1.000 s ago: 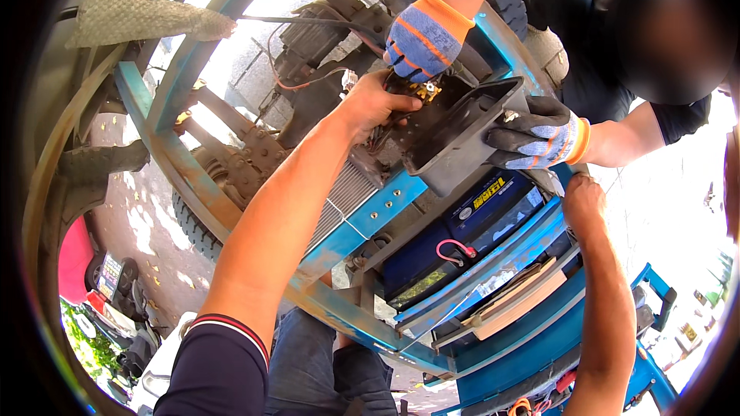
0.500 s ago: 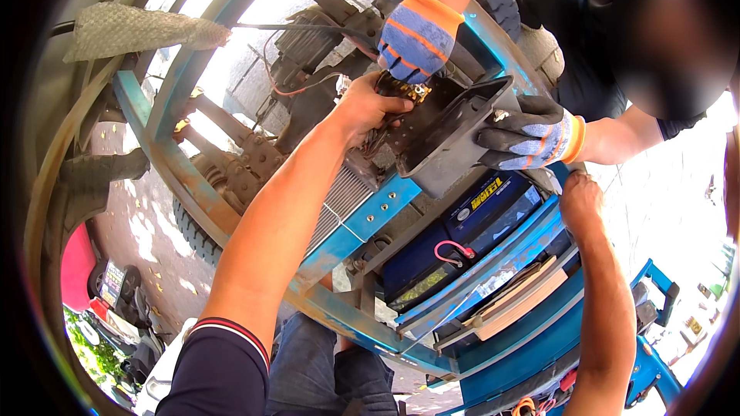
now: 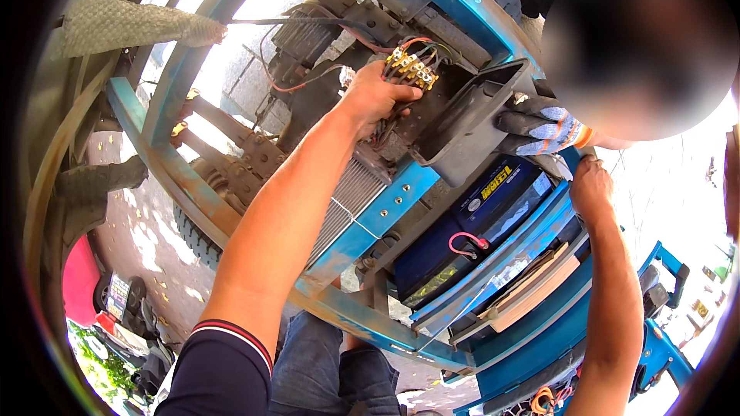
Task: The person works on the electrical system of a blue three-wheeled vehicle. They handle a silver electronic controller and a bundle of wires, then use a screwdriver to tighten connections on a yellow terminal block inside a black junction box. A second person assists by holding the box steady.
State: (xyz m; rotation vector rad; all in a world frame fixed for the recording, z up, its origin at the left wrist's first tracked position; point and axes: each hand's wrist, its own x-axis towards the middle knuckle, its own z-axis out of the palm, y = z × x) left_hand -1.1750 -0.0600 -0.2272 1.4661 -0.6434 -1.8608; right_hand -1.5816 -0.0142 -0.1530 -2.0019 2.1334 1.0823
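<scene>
Head view | one terminal block (image 3: pixel 411 69), one black box (image 3: pixel 470 127), two batteries (image 3: pixel 470 235) | left hand (image 3: pixel 375 96) grasping wires under block at 12 o'clock | right hand (image 3: pixel 592 189) resting curled on battery tray edge (image 3: pixel 539 223) at 3 o'clock, holding nothing | one gloved co-worker hand (image 3: pixel 543 129) steadying box

A blue steel frame (image 3: pixel 401 196) carries the parts. A dark blue battery (image 3: pixel 470 227) sits in its right bay. A black box (image 3: pixel 470 119) rests just beyond the battery.

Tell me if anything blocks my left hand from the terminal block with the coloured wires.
Nothing visible does. The left hand is already at the terminal block, fingers against its wires. The black cover, held by a co-worker's gloved hand, sits off to the right.
</scene>
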